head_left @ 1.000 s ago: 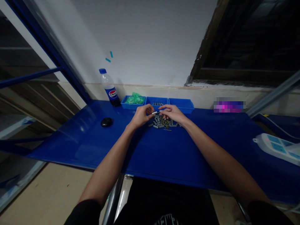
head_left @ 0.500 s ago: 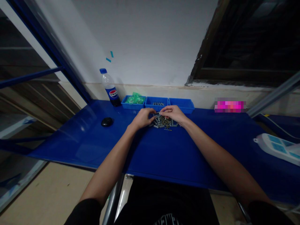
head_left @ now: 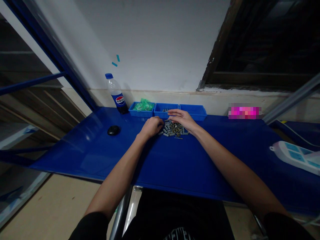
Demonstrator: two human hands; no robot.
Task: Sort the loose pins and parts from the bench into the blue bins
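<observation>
My left hand (head_left: 151,126) rests at the left edge of a pile, its fingers curled down and pressed together; whatever they grip is hidden. Small grey cylindrical pieces (head_left: 166,130) make up much of that pile on the blue table. Thin brass-coloured pins or screws (head_left: 178,130) lie heaped at its right side. Over the near rim of the middle blue bin (head_left: 159,114), my right hand (head_left: 184,120) has its fingers stretched out and the thumb apart, with nothing visible between them. A few grey pieces show inside that bin, partly covered by the hand.
A left blue bin (head_left: 135,113) contains green plastic wrapping (head_left: 145,105). On the right stands another blue bin (head_left: 197,116). A cola bottle (head_left: 118,96) and a black round object (head_left: 113,130) are to the left. A white power strip (head_left: 292,155) lies far right.
The hands, fingertips close together over the pile before, have parted. My right hand has moved up to the middle bin and its fingers have spread; my left fingers have curled down at the pile.
</observation>
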